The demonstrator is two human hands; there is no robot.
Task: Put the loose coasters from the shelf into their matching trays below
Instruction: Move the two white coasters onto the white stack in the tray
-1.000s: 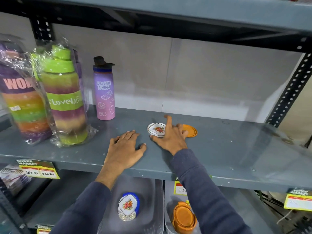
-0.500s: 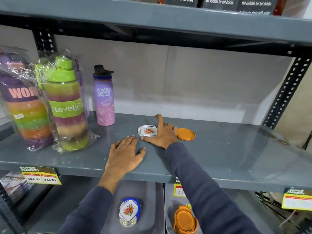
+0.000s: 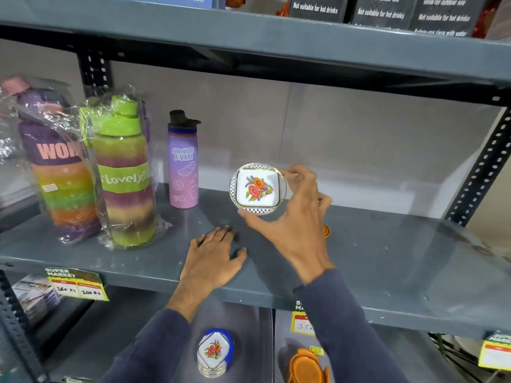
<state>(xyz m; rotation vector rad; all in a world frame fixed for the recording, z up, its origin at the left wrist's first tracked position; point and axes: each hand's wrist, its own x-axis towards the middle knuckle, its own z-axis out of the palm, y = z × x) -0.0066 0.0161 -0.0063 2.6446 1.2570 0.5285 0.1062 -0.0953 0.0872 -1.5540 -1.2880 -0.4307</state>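
My right hand [image 3: 293, 219] holds a round white coaster with a flower print [image 3: 257, 188], lifted off the grey shelf [image 3: 387, 261] and tilted to face me. Thumb and fingertips pinch its rim. My left hand [image 3: 214, 257] lies flat on the shelf, palm down, holding nothing. An orange coaster [image 3: 326, 230] lies on the shelf, mostly hidden behind my right hand. Below, a grey tray [image 3: 249, 338] holds a stack of flower coasters [image 3: 215, 352]. To its right another grey tray [image 3: 284, 344] holds a stack of orange coasters [image 3: 307, 367].
Two plastic-wrapped striped bottles [image 3: 124, 175] and a purple bottle [image 3: 183, 161] stand at the shelf's left. A black perforated upright [image 3: 481, 172] closes the right side. Boxes sit on the shelf above [image 3: 387, 12]. Price tags [image 3: 77, 284] hang on the shelf's front edge.
My right hand has picked the flower coaster up off the shelf and raised it, tilted towards me. The left hand stays flat on the shelf. The camera has moved closer.
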